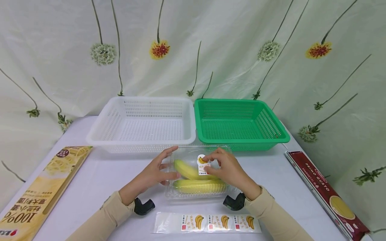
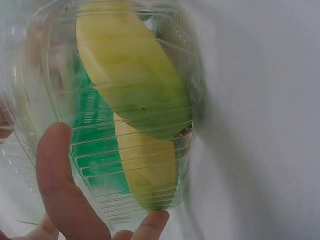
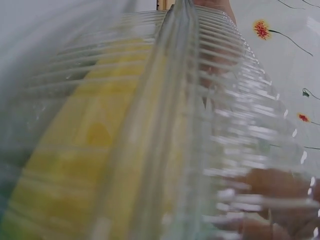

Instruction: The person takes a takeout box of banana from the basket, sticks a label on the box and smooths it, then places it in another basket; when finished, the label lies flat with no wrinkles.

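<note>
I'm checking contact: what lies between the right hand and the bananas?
The banana label and the container's clear top, in the head view.

Count Runs Mostly to Pairs

There is one clear plastic clamshell (image 1: 196,195), and inside it are two bananas (image 1: 187,170) (image 1: 199,186). Banana labels come to four: one at the clamshell's lid (image 1: 203,170) and three (image 1: 192,223) (image 1: 220,223) (image 1: 243,223) on a single backing strip (image 1: 167,222).

Grips total two, one left grip (image 1: 150,174) and one right grip (image 1: 226,165), with two beige sleeves (image 1: 105,217) (image 1: 274,211) and two black wrist fittings (image 1: 144,207) (image 1: 236,202).

Perforated plastic baskets number two: one white basket (image 1: 141,144), one green basket (image 1: 244,144). Pasta packages also number two: one yellow packet (image 1: 45,190), one red spaghetti box (image 1: 319,187).

One surface (image 1: 265,177) carries them, before one floral cloth (image 1: 223,20); the head view shows two red-and-yellow blooms (image 1: 159,50) (image 1: 319,50) on it.
</note>
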`<state>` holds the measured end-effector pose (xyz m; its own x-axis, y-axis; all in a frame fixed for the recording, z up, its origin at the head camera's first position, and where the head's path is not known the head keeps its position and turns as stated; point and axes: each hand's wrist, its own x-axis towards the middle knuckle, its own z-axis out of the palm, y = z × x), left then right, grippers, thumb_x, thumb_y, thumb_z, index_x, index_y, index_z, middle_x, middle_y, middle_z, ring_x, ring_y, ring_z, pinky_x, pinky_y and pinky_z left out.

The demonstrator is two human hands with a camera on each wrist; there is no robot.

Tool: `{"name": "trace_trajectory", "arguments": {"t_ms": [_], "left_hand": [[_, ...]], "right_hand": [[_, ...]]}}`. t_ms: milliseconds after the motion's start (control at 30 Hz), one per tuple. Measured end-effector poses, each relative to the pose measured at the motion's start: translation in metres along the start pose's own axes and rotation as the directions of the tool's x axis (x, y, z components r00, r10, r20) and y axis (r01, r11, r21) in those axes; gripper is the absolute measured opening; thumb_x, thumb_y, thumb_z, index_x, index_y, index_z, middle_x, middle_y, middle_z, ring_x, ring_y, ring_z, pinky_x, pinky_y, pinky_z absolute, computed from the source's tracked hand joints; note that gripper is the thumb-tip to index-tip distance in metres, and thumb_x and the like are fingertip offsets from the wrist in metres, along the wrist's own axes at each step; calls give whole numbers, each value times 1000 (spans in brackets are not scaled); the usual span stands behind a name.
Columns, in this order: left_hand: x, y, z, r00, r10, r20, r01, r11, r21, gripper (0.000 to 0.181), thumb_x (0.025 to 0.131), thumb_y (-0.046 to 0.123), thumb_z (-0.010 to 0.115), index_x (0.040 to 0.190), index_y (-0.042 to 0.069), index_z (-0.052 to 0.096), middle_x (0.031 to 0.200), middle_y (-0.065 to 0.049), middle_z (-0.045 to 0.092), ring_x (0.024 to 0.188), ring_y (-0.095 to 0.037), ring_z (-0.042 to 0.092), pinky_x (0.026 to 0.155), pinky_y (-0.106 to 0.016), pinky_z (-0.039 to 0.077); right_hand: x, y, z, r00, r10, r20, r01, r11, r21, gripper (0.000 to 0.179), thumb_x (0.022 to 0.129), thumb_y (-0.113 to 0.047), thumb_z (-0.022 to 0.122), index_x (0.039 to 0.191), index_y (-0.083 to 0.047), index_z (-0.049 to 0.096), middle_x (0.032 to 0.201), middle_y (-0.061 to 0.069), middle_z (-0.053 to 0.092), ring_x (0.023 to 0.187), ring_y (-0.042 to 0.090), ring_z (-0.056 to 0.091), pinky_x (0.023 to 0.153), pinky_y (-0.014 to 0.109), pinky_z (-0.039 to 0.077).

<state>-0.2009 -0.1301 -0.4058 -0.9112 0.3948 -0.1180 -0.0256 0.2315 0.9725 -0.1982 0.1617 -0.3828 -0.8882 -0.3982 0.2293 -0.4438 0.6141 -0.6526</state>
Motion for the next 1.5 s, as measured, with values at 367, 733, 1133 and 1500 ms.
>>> {"name": "trace_trajectory", "arguments": {"t_ms": [367,733,1133,1500], "left_hand": [[1,3,2,1000,8,1,-8,1000,6,99,90,13,86,171,21,30,176,-25,10,151,-61,32,72,-40,59],[-2,2,6,1000,6,-12,-5,999,37,101,91,13,84,172,23,25,175,-29,14,151,-62,30,70,-41,59],[-4,3,7,1000,-4,-6,4,998,57,100,94,18,82,172,27,21,174,-29,16,153,-62,27,70,-40,57],[-4,2,6,1000,-19,11,19,999,42,94,94,20,80,171,25,26,177,-23,10,152,-68,22,69,-40,58]], "right_hand": [[-1,-2,-2,999,-6,32,8,998,-66,55,87,-18,92,138,-8,74,101,-1,56,85,16,52,68,29,41],[-6,1,-18,997,-51,61,43,992,120,57,95,-11,84,146,-1,62,111,11,58,77,14,50,66,27,47],[-10,26,-88,982,-163,97,124,939,322,48,106,0,66,150,9,51,129,30,60,95,21,65,67,31,56],[-25,71,-139,951,-4,-308,153,874,461,38,108,2,61,136,-23,70,126,-3,68,87,12,65,69,23,55]]}}
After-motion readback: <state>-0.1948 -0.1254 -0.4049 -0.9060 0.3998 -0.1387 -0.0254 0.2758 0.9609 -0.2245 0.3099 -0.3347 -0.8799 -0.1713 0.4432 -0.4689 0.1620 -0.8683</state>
